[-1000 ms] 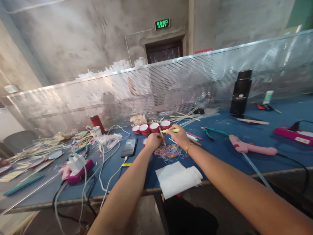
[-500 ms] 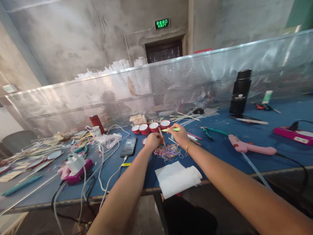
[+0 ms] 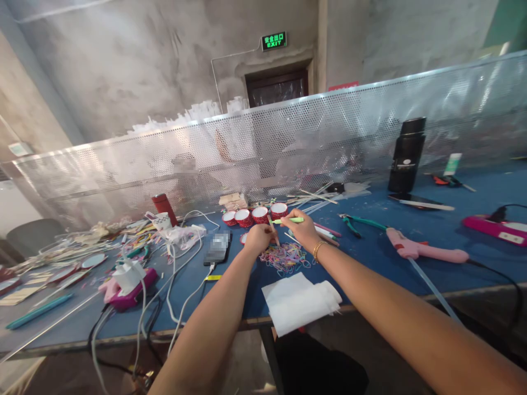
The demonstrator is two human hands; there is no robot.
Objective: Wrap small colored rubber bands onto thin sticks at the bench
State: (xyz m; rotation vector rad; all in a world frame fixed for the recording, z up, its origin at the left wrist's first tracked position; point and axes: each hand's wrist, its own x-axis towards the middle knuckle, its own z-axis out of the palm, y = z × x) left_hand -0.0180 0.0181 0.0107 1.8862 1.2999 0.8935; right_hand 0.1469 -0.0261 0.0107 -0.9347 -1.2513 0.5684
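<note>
My left hand [image 3: 259,238] is closed on a thin pale wooden stick [image 3: 270,223], which tilts up from the fingers. In my right hand [image 3: 303,227] is a light green marker pen [image 3: 295,220], its tip pointing left, close to the stick; whether they touch I cannot tell. Below both hands lies a loose pile of small multicoloured loops [image 3: 284,259]. Just behind them stand several short red cylinders with white tops [image 3: 260,213]. Another white-topped piece is partly hidden by my left hand. Folded white sheets [image 3: 301,303] hang over the table's front edge.
Left of my arms are a phone [image 3: 217,248] on a white cable, a magenta power strip [image 3: 130,291] and heaped craft scraps. To the right lie green-handled pliers [image 3: 351,226], a pink glue gun [image 3: 424,248] and a black bottle [image 3: 407,156]. A perforated metal screen [image 3: 362,137] runs behind.
Both hands keep nearly the same pose, with the stick and marker still held. The whole view has shifted very slightly.
</note>
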